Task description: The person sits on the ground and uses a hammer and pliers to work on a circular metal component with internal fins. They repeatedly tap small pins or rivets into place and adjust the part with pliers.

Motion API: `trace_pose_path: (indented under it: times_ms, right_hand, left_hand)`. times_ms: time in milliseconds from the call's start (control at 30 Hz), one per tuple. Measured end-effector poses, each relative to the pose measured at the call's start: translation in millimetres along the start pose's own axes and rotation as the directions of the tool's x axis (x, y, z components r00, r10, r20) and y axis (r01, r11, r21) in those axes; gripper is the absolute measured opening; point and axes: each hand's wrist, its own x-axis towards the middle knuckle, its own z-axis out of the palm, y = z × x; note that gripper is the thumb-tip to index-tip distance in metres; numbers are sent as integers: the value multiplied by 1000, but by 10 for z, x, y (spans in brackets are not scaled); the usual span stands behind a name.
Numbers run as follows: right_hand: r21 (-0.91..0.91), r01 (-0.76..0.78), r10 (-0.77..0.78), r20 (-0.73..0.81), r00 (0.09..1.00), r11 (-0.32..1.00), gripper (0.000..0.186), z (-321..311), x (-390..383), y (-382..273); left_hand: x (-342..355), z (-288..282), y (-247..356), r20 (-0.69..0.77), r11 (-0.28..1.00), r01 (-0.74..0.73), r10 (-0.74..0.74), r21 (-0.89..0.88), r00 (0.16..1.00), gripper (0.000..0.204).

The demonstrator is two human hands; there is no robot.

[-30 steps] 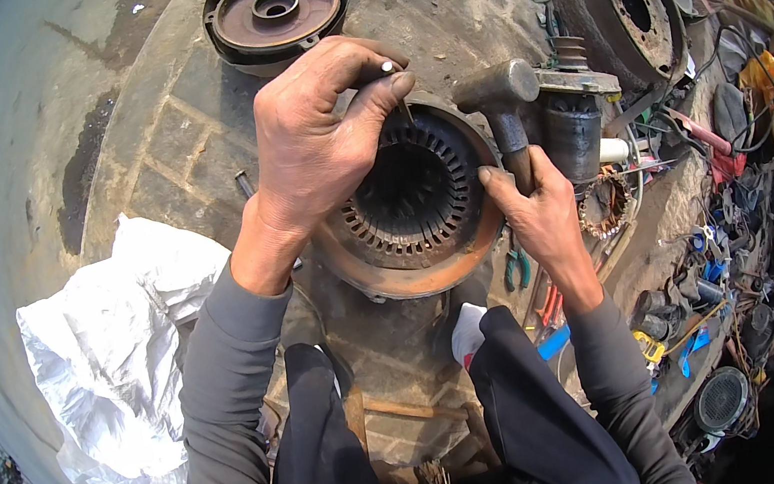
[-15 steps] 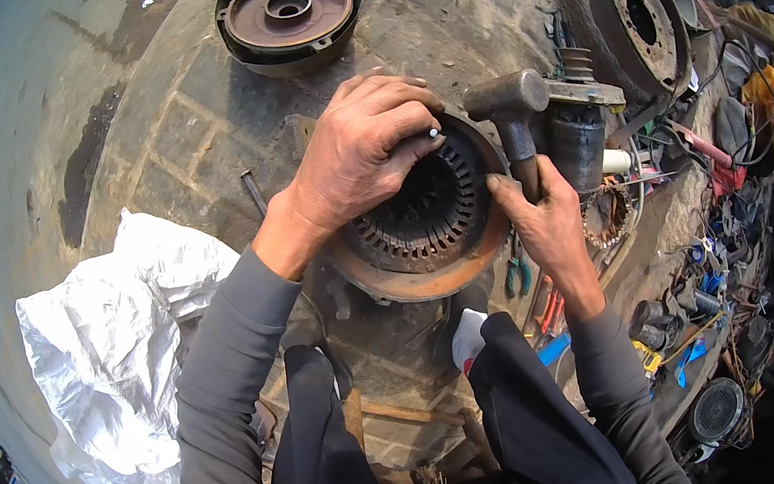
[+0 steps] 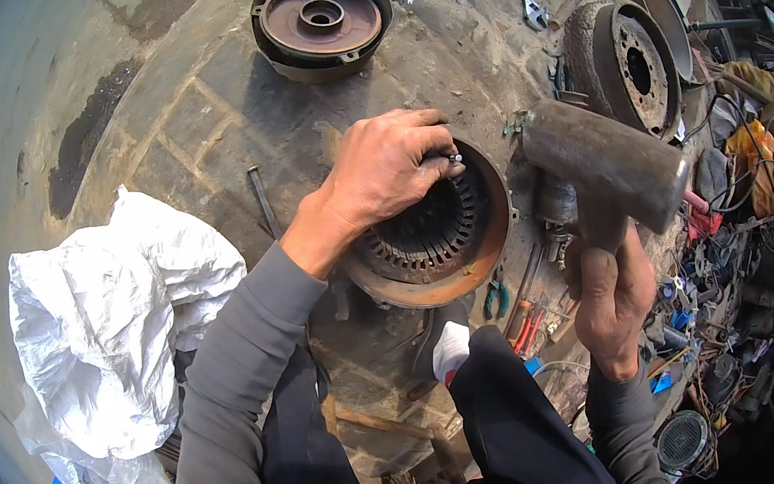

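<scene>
Slotted round housing sits on the ground beneath the left hand — pinched together on a thin rod over its far side. Right of the housing, the right hand clasps a hammer by its handle.

Grey sleeves, dark trousers.

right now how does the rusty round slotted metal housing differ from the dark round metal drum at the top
The rusty round metal housing has a slotted inner ring; the dark round metal drum holds a brownish disc with a central collar. The left hand partly hides the housing, while the drum is untouched. Both are round and metal.
</scene>
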Motion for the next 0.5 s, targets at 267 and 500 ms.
trace_pose_path:
  times_ms: [267,500]
  right_hand:
    - [-330,60,26,250,968,942,17,128,266,-122]
    - [-203,329,-290,200,936,922,21,140,132,-189]
  left_hand:
    - [-160,16,9,-78,999,-40,41,11,996,23]
    - [-203,66,-10,-117,999,-37,34,-20,993,26]
